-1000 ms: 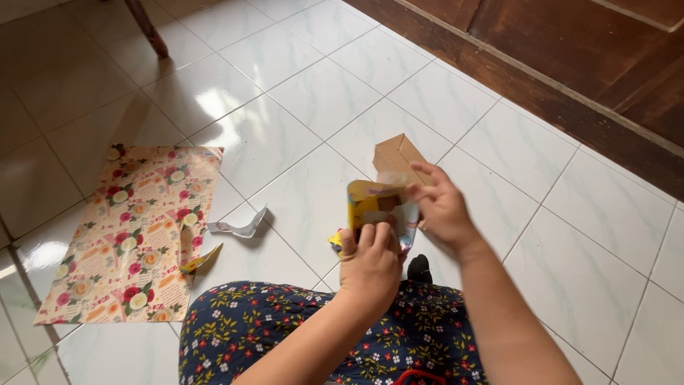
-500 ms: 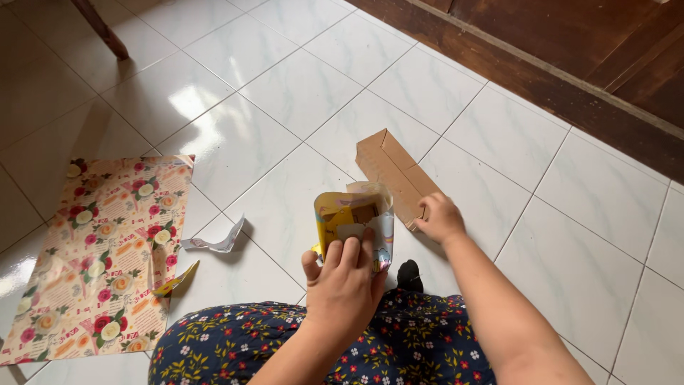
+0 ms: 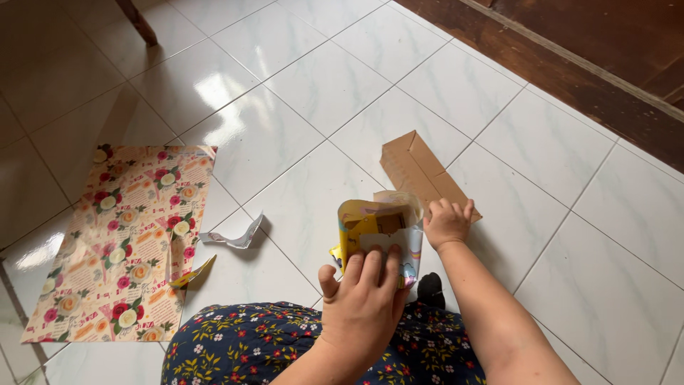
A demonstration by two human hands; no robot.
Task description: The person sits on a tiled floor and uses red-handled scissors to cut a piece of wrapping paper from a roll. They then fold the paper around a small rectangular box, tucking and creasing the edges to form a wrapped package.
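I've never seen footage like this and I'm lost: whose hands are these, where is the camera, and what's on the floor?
The camera sits on the person's head, looking down at their own hands and flowered-dress lap. The left hand holds a small box half wrapped in yellow patterned paper. The right hand rests on a flat brown cardboard piece on the white tiled floor. Further left lie a rose-printed wrapping sheet and a torn paper scrap.

A second ago the right hand (image 3: 447, 222) pinched the yellow, partly wrapped paper packet (image 3: 377, 232); it has since let go and now rests on the flat brown cardboard piece (image 3: 420, 171) just beside the packet.
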